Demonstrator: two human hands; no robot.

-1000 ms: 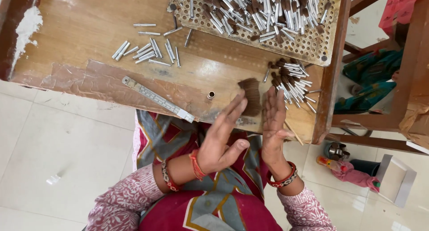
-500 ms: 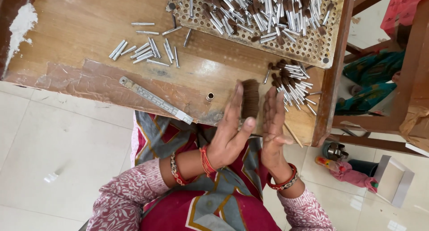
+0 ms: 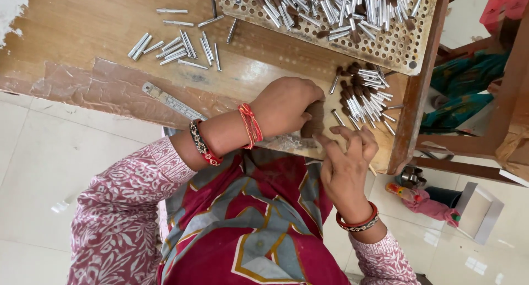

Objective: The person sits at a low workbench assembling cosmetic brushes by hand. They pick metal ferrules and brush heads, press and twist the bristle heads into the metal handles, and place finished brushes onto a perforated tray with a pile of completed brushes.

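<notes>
Both hands at desk (image 3: 82, 20) front edge. Left hand (image 3: 286, 106) grip closed on brown bristle bundle (image 3: 314, 121); right hand (image 3: 347, 164) grip open, fingertips beside it.

The left hand (image 3: 286, 103) is curled into a loose fist, knuckles up; the right hand (image 3: 346, 161) spreads bent fingers beside it.

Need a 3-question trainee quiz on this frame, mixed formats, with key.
1. True or false: the left hand lies closed over a brown tuft on the wooden table.
2. Which lies nearest the right hand? A) the metal ruler B) the pile of brown-tipped metal tubes C) the plain metal tubes
3. Fill in: the perforated tray sits at the table's ___ edge from the person.

Key: 1 true; 2 B; 3 far.
</notes>
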